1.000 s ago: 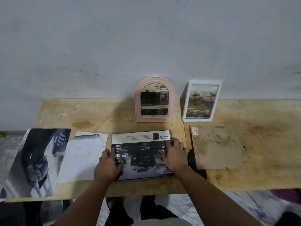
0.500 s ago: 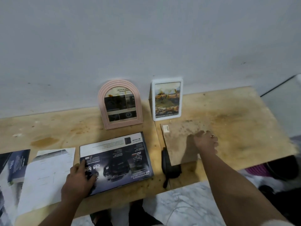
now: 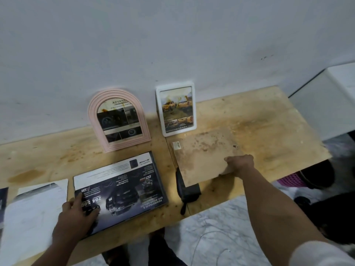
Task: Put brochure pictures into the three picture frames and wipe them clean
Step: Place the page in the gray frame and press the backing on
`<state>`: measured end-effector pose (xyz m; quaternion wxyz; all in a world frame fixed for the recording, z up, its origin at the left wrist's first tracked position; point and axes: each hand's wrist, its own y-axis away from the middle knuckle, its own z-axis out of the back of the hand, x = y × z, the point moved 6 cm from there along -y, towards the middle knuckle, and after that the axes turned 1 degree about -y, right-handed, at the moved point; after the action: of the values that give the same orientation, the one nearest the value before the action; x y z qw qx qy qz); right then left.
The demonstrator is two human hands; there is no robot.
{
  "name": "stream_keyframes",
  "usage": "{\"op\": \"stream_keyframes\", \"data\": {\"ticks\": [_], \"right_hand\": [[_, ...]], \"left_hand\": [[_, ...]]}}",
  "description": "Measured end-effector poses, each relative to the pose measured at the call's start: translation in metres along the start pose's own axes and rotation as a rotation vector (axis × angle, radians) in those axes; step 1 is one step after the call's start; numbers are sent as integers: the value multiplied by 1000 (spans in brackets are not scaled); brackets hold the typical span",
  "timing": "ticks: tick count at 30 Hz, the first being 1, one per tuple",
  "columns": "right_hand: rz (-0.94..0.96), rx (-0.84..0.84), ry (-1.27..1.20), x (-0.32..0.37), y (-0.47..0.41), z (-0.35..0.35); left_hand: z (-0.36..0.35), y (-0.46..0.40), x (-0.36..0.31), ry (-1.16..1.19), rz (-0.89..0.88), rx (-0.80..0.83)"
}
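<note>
A pink arched picture frame (image 3: 119, 120) and a white rectangular picture frame (image 3: 176, 110) lean upright against the wall, each with a brochure picture inside and brown stains on the glass. A dark car brochure page (image 3: 121, 189) lies flat on the wooden table (image 3: 278, 131) in front of them. My left hand (image 3: 76, 215) presses flat on its near left corner. To the right lies a stained brown backing board (image 3: 205, 156). My right hand (image 3: 238, 164) grips its near right edge, which is lifted slightly off the table.
A black object with a strap (image 3: 186, 189) lies partly under the board's near left corner. Loose white paper (image 3: 32, 208) lies at the left, over the table's front edge. A pink basket (image 3: 292, 179) stands on the floor at the right.
My right hand left the brochure, crossed to the backing board and took hold of its near right edge. The left hand stayed on the brochure. The view swung right.
</note>
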<state>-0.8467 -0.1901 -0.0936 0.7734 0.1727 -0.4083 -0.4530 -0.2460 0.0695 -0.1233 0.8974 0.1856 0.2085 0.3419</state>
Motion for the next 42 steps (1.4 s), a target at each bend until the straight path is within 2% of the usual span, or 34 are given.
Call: {"op": "stream_keyframes", "data": {"ticks": [4,9,16,21,28,33,37,42], "right_hand": [[46,165,-157,8,24,13],[64,152,-342,7,32,28],[118,262,-457,12,73,20],[182,341,-429,20,107,-12],[234,490,-378,19,157,-98],[278,491,-322,5,197,-153],[401,445,-227,-6,238,-175],[452,404,-143,-32,259,-196]], "left_hand": [[0,-2,-2,0,20,31],[-4,-8,3,4,14,102],[4,-5,2,64,8,130],[14,3,-5,145,-4,106],[33,17,-6,256,-33,79],[32,17,-1,291,3,79],[25,11,11,334,68,83],[27,13,9,228,44,124]]}}
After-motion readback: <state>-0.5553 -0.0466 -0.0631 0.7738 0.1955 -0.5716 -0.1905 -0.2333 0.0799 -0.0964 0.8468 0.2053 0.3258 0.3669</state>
